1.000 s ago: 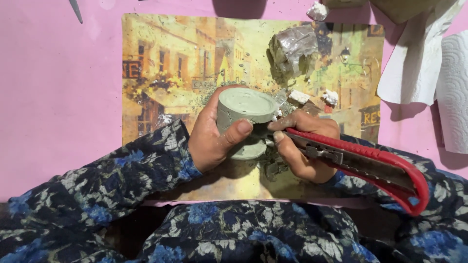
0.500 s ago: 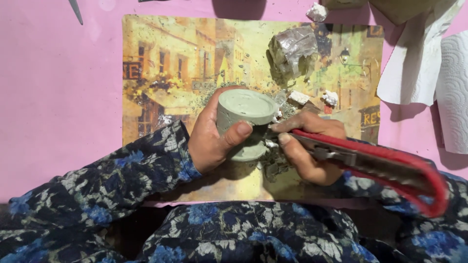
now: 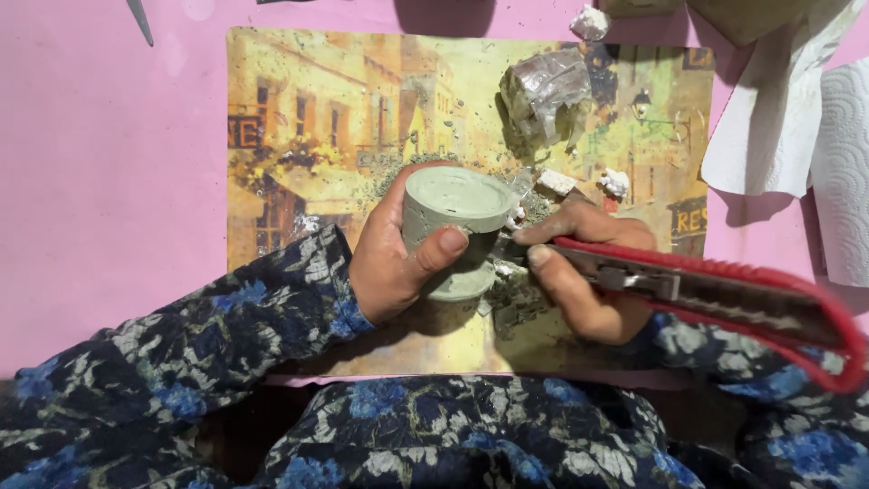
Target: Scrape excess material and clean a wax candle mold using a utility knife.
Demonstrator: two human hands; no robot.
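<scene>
Spread under both hands: a pink table [image 3: 100, 190], and on it a placemat [image 3: 299, 118] printed with a yellow street scene, dusted with grey-green crumbs. Off to the right of the right hand, white paper towels [image 3: 842, 163]. Beyond the fingertips of both hands, a crumpled wad of clear plastic [image 3: 543, 86] and a few white chips [image 3: 615, 183].

Held over the mat's middle, nearer the body than the plastic wad: a grey-green cast cup [image 3: 455, 204], cylinder-shaped, flat base tilted up toward the camera, wider rim pointing down. Wrapped around it from the left, the left hand [image 3: 394, 258], fingers curled behind the wall and thumb pressed across the front, firmly closed on the piece.

Just right of the cup, the right hand [image 3: 584, 272], closed around a red utility knife [image 3: 715, 294], index finger laid along the top, handle trailing out past the wrist. Blade tip hidden where knife meets cup, apparently at the seam with ragged leftover material [image 3: 511, 294] below.

Best handled, judging by this grip: short, shallow scraping strokes angled away from the left thumb, cup braced steady and turned bit by bit, light pressure so the edge trims flash rather than gouging the wall.
</scene>
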